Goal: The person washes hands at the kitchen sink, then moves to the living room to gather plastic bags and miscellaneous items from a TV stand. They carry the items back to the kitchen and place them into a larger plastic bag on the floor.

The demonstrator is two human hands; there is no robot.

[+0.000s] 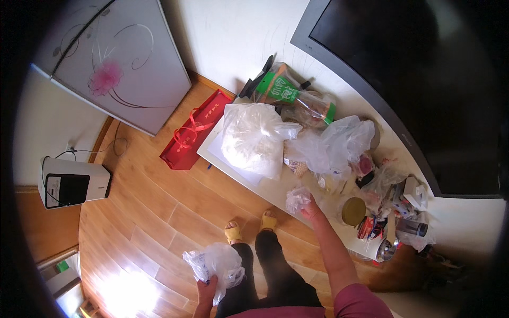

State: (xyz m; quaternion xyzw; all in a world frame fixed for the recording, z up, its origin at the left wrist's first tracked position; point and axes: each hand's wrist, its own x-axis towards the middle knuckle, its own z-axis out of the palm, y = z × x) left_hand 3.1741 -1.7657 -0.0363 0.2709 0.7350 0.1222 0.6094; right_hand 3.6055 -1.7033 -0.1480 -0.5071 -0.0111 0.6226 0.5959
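Observation:
My left hand (207, 289) grips a loose, crumpled clear plastic bag (222, 264), held low above the floor beside my leg. Reached out over the front edge of the white cabinet (250, 175), my right hand (310, 208) clasps a small bunched-up plastic bag (297, 200). Just beyond that hand sits a large, full, knotted white plastic bag (252, 143) on the cabinet top. To its right are a thin translucent plastic bag (346, 135) and a green-and-clear snack bag (282, 87). A round gold lid (353, 211) lies to the right of my right forearm.
A television (405, 79) stands along the wall behind the cabinet. A red gift bag (195, 131) is on the floor by the cabinet's left end. Beyond are a refrigerator (131, 71) and a white appliance (75, 183) with a cord. Cluttered items include a steel kettle-like vessel (386, 249).

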